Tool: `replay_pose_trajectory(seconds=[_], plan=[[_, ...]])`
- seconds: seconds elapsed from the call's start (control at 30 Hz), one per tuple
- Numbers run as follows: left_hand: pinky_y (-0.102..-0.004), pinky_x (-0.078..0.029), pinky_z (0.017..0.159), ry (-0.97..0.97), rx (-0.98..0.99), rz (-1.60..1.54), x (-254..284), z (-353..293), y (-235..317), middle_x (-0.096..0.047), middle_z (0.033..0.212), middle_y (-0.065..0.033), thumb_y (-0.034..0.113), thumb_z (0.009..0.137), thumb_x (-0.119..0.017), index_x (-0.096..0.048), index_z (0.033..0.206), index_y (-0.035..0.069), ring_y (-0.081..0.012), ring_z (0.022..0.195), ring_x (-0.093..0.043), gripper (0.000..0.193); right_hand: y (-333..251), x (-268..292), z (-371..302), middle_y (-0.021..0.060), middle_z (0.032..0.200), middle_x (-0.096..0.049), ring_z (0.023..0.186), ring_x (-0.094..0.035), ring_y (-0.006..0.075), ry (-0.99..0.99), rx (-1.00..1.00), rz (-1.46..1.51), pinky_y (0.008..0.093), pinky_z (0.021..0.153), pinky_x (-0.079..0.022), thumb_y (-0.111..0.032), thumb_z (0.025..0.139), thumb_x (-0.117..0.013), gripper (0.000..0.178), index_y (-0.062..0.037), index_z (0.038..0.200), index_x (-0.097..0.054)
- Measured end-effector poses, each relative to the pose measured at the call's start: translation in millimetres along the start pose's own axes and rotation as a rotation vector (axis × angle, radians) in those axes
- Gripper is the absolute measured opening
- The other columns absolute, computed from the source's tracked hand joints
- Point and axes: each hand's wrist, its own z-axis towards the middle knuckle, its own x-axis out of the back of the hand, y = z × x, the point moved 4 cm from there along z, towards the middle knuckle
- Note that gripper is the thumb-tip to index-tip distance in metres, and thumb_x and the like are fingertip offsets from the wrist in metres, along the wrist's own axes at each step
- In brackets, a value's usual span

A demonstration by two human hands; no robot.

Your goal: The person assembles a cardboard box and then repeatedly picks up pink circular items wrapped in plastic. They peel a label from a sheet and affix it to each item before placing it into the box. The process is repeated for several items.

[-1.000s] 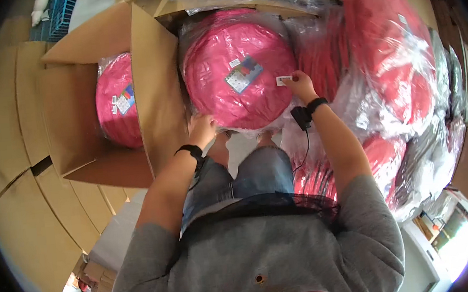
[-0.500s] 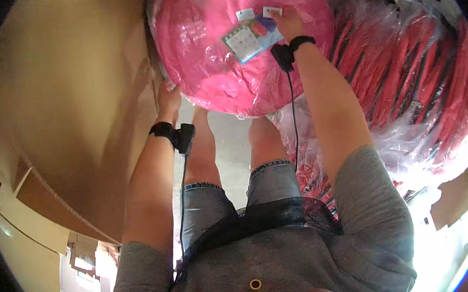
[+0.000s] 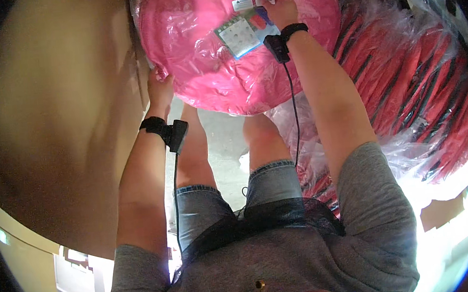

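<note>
A large round pink item wrapped in clear plastic (image 3: 210,64) fills the top middle, with a printed card (image 3: 238,34) and two small white labels on its face. My left hand (image 3: 158,91) grips its lower left edge from beneath. On the front face, my right hand (image 3: 280,9) presses fingers down by one white label (image 3: 264,0). Both wrists wear black bands with cables running down my arms.
A tall brown cardboard box wall (image 3: 59,122) stands close on the left. Several red and pink plastic-wrapped items (image 3: 418,85) are stacked on the right. Below are my bare knees in denim shorts (image 3: 248,183) and a grey floor strip (image 3: 222,141).
The view has closed in on the pink round item, which now sits higher and larger in frame. Both hands stayed on it, the right one at the white label.
</note>
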Motion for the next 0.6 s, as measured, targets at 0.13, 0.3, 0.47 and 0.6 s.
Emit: replay_pose_trajectory(seconds=[0.13,0.3,0.47,0.6], plan=[[-0.0318,-0.045,0.073,0.024,-0.018,0.057,-0.2,-3.6,9.4,-0.055,0.101,-0.0145,0.009,0.076,-0.06,-0.039,0.117,-0.002,-0.0215,0.088,-0.056,0.048,-20.8,8.5,-3.2,0.0209,0.091,-0.06,0.089,-0.057,0.0359,-0.029,-0.034,-0.218,0.0419,0.077,-0.046,-0.032,0.068,-0.067,0.042,0.0012,0.092,-0.057],[-0.0319,-0.046,0.072,0.009,-0.021,-0.034,-2.1,-5.5,14.9,-0.056,0.098,-0.0147,0.009,0.076,-0.06,-0.039,0.117,-0.002,-0.0214,0.087,-0.056,0.048,-26.7,31.7,-7.2,0.0199,0.091,-0.06,0.086,-0.058,0.0352,0.052,-0.101,-0.278,0.042,0.075,-0.047,-0.033,0.067,-0.067,0.044,0.0003,0.094,-0.056],[-0.032,-0.045,0.076,0.011,-0.015,0.008,-2.0,9.4,-8.5,-0.056,0.102,-0.0131,0.006,0.076,-0.059,-0.039,0.117,-0.001,-0.021,0.091,-0.055,0.046,-4.8,65.9,-14.6,0.0164,0.093,-0.061,0.085,-0.059,0.0313,0.041,-0.359,0.032,0.0407,0.077,-0.047,-0.029,0.068,-0.065,0.037,-0.0038,0.093,-0.058],[-0.0328,-0.044,0.079,-0.015,0.044,-0.133,-10.1,9.2,-2.3,-0.054,0.107,-0.0139,0.006,0.074,-0.061,-0.036,0.119,-0.001,-0.0223,0.097,-0.053,0.052,37.8,5.6,-3.6,0.0128,0.094,-0.06,0.088,-0.058,0.0246,-0.226,-0.09,0.427,0.0322,0.076,-0.047,-0.019,0.07,-0.064,0.038,0.0012,0.101,-0.055]])
